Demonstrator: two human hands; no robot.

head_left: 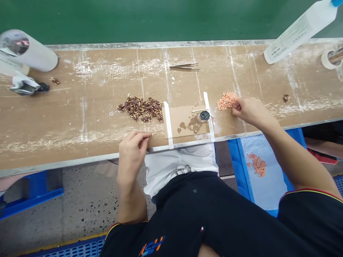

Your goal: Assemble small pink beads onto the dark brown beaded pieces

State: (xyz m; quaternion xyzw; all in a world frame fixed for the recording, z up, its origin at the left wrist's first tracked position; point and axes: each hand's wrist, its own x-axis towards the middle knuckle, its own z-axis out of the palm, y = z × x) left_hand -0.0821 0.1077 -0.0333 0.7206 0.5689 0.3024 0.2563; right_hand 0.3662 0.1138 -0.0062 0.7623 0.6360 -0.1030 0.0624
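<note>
My right hand (249,110) is at the right edge of a pile of small orange pieces (226,100), its thumb and fingers pinched together. Anything between those fingertips is hidden. Over the bench's front edge, my left hand (133,151) is closed with thumb and forefinger near each other; I cannot make out what they hold. Beyond it lies a heap of small dark brown and gold pieces (143,108). Between the two piles, white tape strips hold down a stained cardboard piece (175,116). On it stand a small round pot of black stuff (204,115) and a thin cotton swab (200,110).
Tweezers (184,67) lie farther back. A white bottle (300,32) stands at the back right, near a tape roll (327,60). At left is a white cylindrical container (37,51). Below right, a blue bin (237,167) with a white liner holds orange pieces.
</note>
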